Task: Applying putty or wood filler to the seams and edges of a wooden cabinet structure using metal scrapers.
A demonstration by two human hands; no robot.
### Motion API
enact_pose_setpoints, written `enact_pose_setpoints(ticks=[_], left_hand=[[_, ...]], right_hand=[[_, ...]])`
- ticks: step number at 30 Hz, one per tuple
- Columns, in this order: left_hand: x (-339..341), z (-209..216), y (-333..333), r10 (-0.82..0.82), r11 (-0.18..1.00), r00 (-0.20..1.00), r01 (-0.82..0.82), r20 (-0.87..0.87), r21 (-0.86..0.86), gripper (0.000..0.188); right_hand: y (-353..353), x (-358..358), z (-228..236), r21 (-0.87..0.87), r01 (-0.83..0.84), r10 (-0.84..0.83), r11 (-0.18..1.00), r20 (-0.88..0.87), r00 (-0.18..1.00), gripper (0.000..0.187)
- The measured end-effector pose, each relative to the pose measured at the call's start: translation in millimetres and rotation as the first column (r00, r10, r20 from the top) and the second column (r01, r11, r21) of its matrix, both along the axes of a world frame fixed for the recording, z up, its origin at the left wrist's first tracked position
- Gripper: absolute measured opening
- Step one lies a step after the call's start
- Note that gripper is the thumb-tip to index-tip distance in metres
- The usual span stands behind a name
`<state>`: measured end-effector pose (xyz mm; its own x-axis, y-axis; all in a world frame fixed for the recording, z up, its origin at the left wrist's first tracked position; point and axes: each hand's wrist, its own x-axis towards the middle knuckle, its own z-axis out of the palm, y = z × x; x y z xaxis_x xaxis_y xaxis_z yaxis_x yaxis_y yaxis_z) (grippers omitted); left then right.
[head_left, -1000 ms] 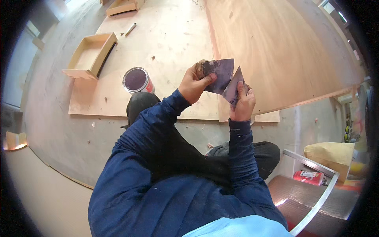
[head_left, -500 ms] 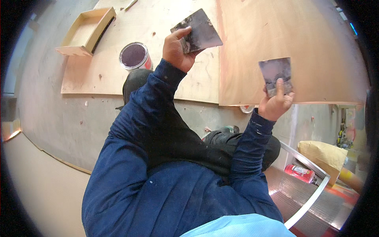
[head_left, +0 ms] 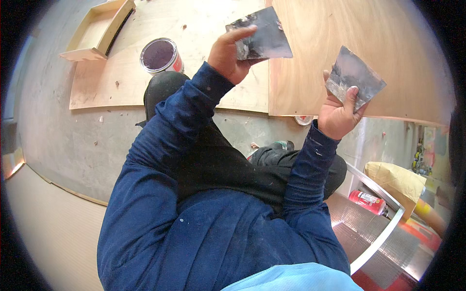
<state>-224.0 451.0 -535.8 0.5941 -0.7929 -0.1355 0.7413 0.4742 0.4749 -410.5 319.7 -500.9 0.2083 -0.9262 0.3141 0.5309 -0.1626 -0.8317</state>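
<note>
My left hand [head_left: 227,57] grips a square, thin metal putty spreader [head_left: 270,35], its thumb pressed on the upper face. Dark and pale smears cover that blade near the grip. A second putty spreader [head_left: 358,72], grey and similarly smeared, is held in my right hand [head_left: 338,115], thumb in front and fingers partly hidden behind. The two blades are apart, both raised over the wooden boards. To the left of my left hand stands an open round tin [head_left: 178,63] with dark contents and a reddish side.
A shallow wooden drawer [head_left: 84,54] sits on the left board [head_left: 111,92]. The smooth right board [head_left: 407,89] lies beside it. At the lower right are a metal frame [head_left: 381,245], a red bottle [head_left: 368,202] and a paper bag [head_left: 395,182]. My bent knee [head_left: 165,89] is near the tin.
Both hands have moved within the view. The left spreader has shifted right. The right spreader has swung up and tilted to the right, showing more of its face. Both remain held.
</note>
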Motion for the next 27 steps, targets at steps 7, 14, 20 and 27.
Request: enact_pose_setpoints(ticks=[7,14,20,27], left_hand=[[-32,-4,-18,-0.074,0.997,0.972,0.079,0.222,-0.013,0.026],[-41,-9,-22,0.091,0.994,0.917,-0.109,0.389,0.026,0.022],[-38,-7,-18,0.164,0.979,0.893,-0.201,0.419,0.044,0.020],[-35,3,-16,0.129,0.961,0.791,-0.249,0.598,0.123,0.021]], right_hand=[[9,1,-7,-0.015,-0.187,0.186,0.982,-0.041,0.982,0.043],[18,9,-35,-0.300,-0.029,-0.140,0.954,-0.528,0.837,0.039],[18,12,-52,-0.007,-0.297,0.225,0.955,-0.634,0.740,0.028],[12,5,-38,0.081,-0.584,0.525,0.807,-0.551,0.649,0.033]])
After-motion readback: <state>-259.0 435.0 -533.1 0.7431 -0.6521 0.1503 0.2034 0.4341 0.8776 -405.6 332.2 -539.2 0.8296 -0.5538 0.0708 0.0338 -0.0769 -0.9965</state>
